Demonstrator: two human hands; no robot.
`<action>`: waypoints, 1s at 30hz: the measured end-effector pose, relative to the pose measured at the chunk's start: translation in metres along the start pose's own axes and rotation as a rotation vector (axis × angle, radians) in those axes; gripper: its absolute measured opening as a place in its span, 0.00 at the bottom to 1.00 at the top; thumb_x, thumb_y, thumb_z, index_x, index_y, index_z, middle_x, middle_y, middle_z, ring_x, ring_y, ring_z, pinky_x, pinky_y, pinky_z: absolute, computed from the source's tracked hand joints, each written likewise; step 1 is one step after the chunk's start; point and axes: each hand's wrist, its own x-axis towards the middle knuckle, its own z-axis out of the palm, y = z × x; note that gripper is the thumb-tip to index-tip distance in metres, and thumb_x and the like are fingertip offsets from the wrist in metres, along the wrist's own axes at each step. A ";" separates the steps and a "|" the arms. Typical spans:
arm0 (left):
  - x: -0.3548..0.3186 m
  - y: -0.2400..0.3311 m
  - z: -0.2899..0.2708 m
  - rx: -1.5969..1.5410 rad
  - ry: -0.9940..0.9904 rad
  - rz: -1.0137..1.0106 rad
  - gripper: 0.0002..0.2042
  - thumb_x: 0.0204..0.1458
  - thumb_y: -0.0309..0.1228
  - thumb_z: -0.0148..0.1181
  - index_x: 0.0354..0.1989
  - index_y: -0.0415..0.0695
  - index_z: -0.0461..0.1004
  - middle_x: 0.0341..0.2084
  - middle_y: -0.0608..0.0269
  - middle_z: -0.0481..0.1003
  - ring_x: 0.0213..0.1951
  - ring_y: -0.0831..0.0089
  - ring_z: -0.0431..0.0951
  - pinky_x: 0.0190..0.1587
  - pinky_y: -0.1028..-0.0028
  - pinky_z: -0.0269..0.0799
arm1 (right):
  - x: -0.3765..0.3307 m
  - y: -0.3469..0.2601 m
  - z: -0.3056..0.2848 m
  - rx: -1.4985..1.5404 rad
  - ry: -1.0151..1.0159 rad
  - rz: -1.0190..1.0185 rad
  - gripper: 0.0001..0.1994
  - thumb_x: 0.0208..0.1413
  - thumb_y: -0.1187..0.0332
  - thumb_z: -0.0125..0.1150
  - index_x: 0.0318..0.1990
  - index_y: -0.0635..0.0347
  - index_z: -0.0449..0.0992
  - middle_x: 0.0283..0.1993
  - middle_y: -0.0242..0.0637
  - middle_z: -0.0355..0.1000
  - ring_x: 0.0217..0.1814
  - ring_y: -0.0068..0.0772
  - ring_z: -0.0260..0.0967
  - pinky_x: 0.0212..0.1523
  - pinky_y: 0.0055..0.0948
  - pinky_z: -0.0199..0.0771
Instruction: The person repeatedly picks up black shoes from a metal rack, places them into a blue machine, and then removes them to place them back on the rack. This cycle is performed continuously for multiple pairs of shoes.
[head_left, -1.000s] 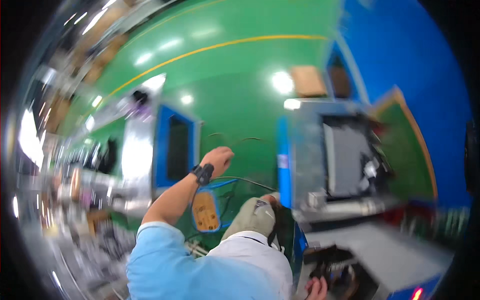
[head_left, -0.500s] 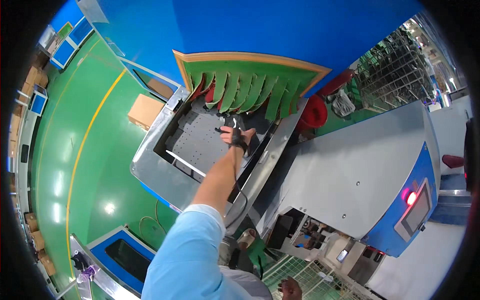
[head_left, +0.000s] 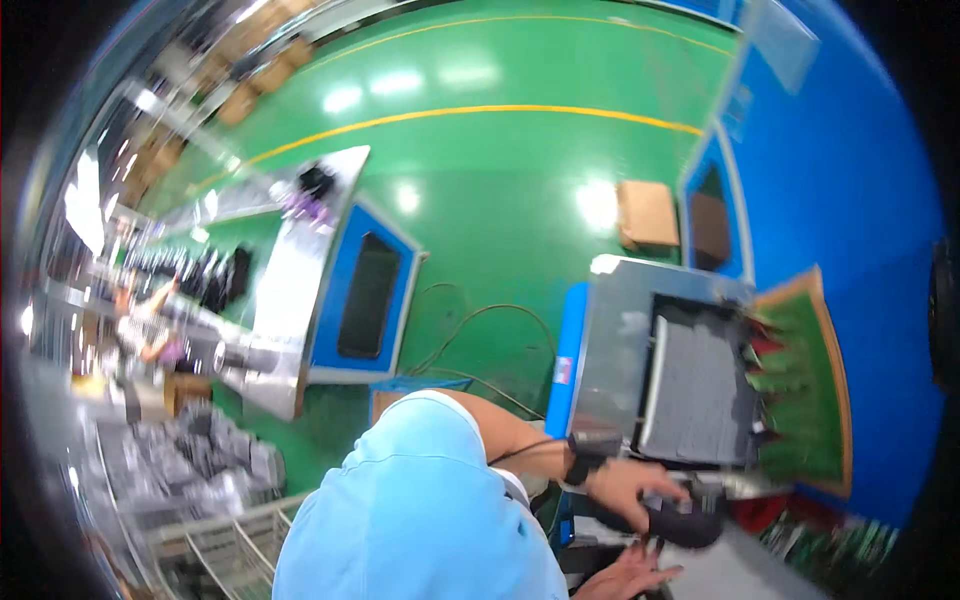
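My left hand (head_left: 632, 492), with a black strap and cable at the wrist, grips a black shoe (head_left: 690, 517). The shoe is smeared by motion, so its details do not show. Just below it, at the lower edge, my right hand (head_left: 628, 577) has its fingers stretched out. Its fingertips are close to the shoe's underside; whether they touch cannot be told. Beyond both hands stands a metal machine bed (head_left: 612, 350) with a recessed grey perforated plate (head_left: 700, 395). Green strip curtains (head_left: 800, 400) hang over the opening on its right side.
A blue machine housing (head_left: 870, 180) rises at the right. A cardboard box (head_left: 648, 215) sits on the green floor behind the bed. To the left are a blue-sided conveyor end (head_left: 365, 285), loose cables (head_left: 490, 310) and a wire rack (head_left: 225, 535). Another person (head_left: 145, 325) is at the far left.
The view has swung left. My left hand has come out of the machine's recess and now holds the black shoe away from the plate. My right hand has come up beside it.
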 end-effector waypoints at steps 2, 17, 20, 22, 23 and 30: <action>-0.028 0.009 0.048 -0.273 0.212 0.005 0.59 0.46 0.44 0.79 0.81 0.39 0.45 0.71 0.45 0.62 0.71 0.57 0.64 0.73 0.62 0.59 | 0.021 -0.061 0.030 0.145 0.065 -0.081 0.40 0.67 0.58 0.66 0.78 0.68 0.54 0.68 0.64 0.68 0.68 0.70 0.66 0.72 0.65 0.58; -0.076 0.034 0.178 1.007 0.297 0.026 0.13 0.54 0.40 0.60 0.36 0.45 0.82 0.37 0.45 0.79 0.42 0.48 0.82 0.36 0.55 0.82 | -0.055 -0.097 -0.072 -0.227 -0.058 -0.322 0.46 0.52 0.70 0.67 0.79 0.68 0.55 0.75 0.53 0.63 0.79 0.47 0.58 0.77 0.46 0.59; -0.076 0.020 0.223 1.035 -0.208 -0.064 0.07 0.48 0.30 0.62 0.26 0.39 0.81 0.32 0.48 0.82 0.41 0.51 0.84 0.41 0.55 0.82 | -0.108 -0.047 -0.123 0.241 -0.023 0.144 0.42 0.53 0.67 0.65 0.77 0.67 0.60 0.73 0.49 0.66 0.74 0.46 0.64 0.74 0.40 0.63; -0.068 0.008 0.238 1.074 -0.142 -0.118 0.08 0.53 0.31 0.60 0.32 0.38 0.80 0.31 0.48 0.80 0.40 0.53 0.83 0.42 0.57 0.80 | -0.149 -0.003 -0.163 0.764 0.238 0.448 0.35 0.54 0.63 0.63 0.71 0.65 0.68 0.65 0.46 0.73 0.64 0.45 0.73 0.67 0.39 0.72; -0.060 0.002 0.245 1.108 -0.054 -0.329 0.11 0.59 0.34 0.59 0.37 0.37 0.80 0.31 0.47 0.80 0.39 0.54 0.83 0.41 0.56 0.79 | -0.176 0.001 -0.173 1.126 0.400 0.591 0.31 0.56 0.62 0.62 0.67 0.65 0.72 0.60 0.44 0.76 0.59 0.44 0.76 0.63 0.38 0.76; -0.046 0.006 0.276 0.538 -0.500 -0.436 0.22 0.71 0.45 0.51 0.42 0.35 0.79 0.35 0.40 0.81 0.42 0.46 0.82 0.45 0.54 0.75 | -0.240 -0.015 -0.223 0.744 0.697 0.533 0.38 0.59 0.74 0.66 0.78 0.58 0.61 0.61 0.34 0.75 0.55 0.30 0.76 0.56 0.30 0.76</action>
